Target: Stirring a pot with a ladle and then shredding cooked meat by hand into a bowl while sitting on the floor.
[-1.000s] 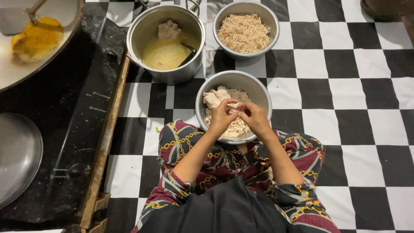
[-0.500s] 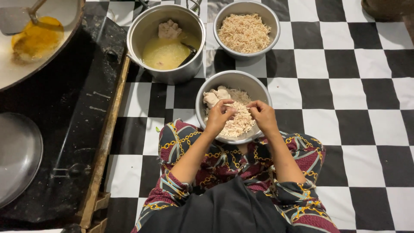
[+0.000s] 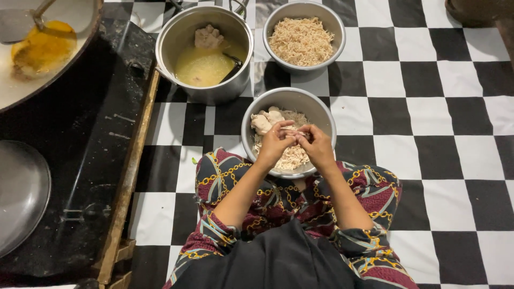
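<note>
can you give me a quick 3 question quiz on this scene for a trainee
1. True or false: both hands, left hand and right hand, are over the near bowl.
2. What fills the far bowl? A) whole pieces B) shredded meat C) broth
3. What lies in the pot besides the yellow broth?

Key:
1. True; they pinch a strip of meat between them.
2. B
3. A chunk of meat and a dark utensil.

From my feed: floor (image 3: 428,128) was black-and-white checkered, glossy under soft overhead light. Low black counter slab (image 3: 85,160) ran along left, scuffed, with wooden edge strip (image 3: 131,176) beside it. No walls or windows showed.
</note>
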